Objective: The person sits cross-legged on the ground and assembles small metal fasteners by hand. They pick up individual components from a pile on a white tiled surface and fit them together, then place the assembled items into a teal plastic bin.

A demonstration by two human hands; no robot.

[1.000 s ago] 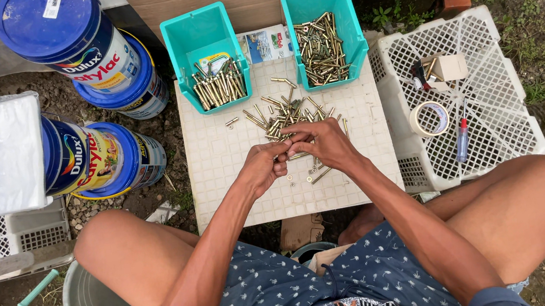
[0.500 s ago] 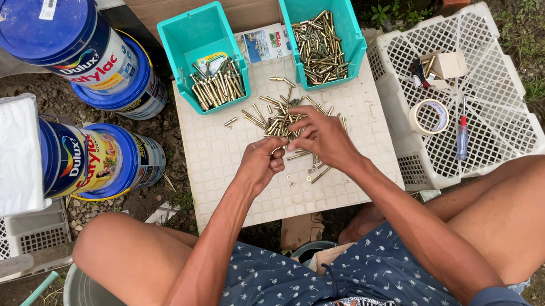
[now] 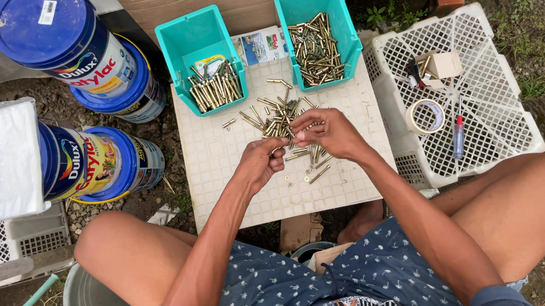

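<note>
1. Head view, hands: my left hand (image 3: 259, 165) sits near the middle of the white worktop (image 3: 219, 174), fingers curled almost closed with the tips pinched together; I judge it has a small brass piece in that pinch, but the piece is too small to name.
2. Head view, other hand: my right hand (image 3: 329, 131) is just beside it, toward the right edge, fingers bent and nearly closed on a thin brass bolt (image 3: 309, 127). The two hands almost meet over the worktop's middle.
3. The bolt's long axis runs roughly left to right, parallel to the worktop's far edge, and its free end points at my left hand. Which end is the head I cannot tell.
4. Doing this well, as I judge it: keep the bolt level and in line with the piece in my left pinch, bring them together straight, and turn with the fingertips only, so that nothing cross-seats or drops.
5. The loose pile of bolts (image 3: 275, 119) lies just beyond my hands, toward the far edge, pointing every which way. A few strays (image 3: 314, 174) lie nearer me, under my right wrist.
6. At the far edge stand two teal bins: the left bin (image 3: 201, 61) holds bolts standing mostly lengthwise toward me, and the right bin (image 3: 318, 35) holds a denser heap.
7. Off the right edge a white lattice crate (image 3: 491, 110) carries a roll of tape (image 3: 426, 116) and a pen (image 3: 458, 138). Off the left edge lie blue paint buckets (image 3: 72, 46).
</note>
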